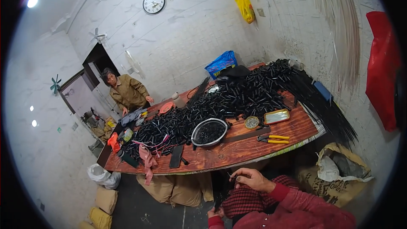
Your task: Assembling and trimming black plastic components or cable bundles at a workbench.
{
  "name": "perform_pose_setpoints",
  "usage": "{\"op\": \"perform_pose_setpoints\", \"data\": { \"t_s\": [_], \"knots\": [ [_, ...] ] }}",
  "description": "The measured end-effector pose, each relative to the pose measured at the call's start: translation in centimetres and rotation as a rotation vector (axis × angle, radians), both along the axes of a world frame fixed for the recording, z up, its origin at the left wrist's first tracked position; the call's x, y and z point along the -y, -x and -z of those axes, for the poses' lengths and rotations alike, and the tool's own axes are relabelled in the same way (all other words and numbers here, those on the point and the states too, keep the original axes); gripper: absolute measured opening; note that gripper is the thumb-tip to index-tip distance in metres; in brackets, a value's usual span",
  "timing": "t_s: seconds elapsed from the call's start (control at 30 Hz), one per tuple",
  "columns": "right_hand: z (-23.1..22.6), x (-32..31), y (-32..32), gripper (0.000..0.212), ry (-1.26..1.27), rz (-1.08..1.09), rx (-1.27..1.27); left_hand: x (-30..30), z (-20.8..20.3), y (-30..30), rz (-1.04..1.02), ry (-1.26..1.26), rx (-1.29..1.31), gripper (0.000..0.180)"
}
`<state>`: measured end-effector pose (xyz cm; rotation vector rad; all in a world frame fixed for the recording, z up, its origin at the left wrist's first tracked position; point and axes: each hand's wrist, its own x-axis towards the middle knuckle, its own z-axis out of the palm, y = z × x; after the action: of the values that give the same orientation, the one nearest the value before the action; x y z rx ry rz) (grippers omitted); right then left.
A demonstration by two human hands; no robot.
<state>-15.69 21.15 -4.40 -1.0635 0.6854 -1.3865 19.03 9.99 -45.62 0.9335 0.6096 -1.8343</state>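
My right hand [253, 180] is raised over my lap, just off the table's near edge, with thumb and fingers pinched on a small thin dark piece [231, 175]. Lower down, beside my knee, my left hand [216, 213] is partly in view; its fingers look closed round something dark that blends into the shadow. A great heap of short black tube-like parts [250, 95] covers much of the wooden table [203, 161]. Nearest my hands on the tabletop are a white-rimmed bowl [193, 137] holding black pieces and pliers [277, 139] with yellow handles.
A round tin [251, 122] and a rectangular tray [277, 116] sit near the pliers. A phone [176, 157] and pink cloth [147, 161] lie leftward. Long black rods [326, 110] overhang the right end. An open sack [339, 178] stands at my right. Another person [127, 91] is at the far left.
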Motion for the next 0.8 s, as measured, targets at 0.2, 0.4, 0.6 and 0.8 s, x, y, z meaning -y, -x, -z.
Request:
{"op": "perform_pose_setpoints", "data": {
  "t_s": [0.2,0.4,0.6,0.8],
  "knots": [
    [-4.3,-1.6,0.1,0.021,0.005,0.052,-0.144,-0.7,-4.9,0.1,0.128,0.191,-0.017,0.027],
    [-5.8,1.1,-0.4,0.019,0.134,0.041,-0.159,0.5,-6.7,3.1,0.212,0.516,-0.041,0.025],
    [-4.3,2.7,-1.9,0.018,0.083,-0.082,-0.061,-0.5,-10.3,4.7,0.075,0.063,-0.124,0.013],
    [-4.2,3.3,-4.5,0.017,0.068,-0.154,-0.128,-1.5,-9.4,4.8,-0.049,-0.031,-0.050,0.024]
  ]
}}
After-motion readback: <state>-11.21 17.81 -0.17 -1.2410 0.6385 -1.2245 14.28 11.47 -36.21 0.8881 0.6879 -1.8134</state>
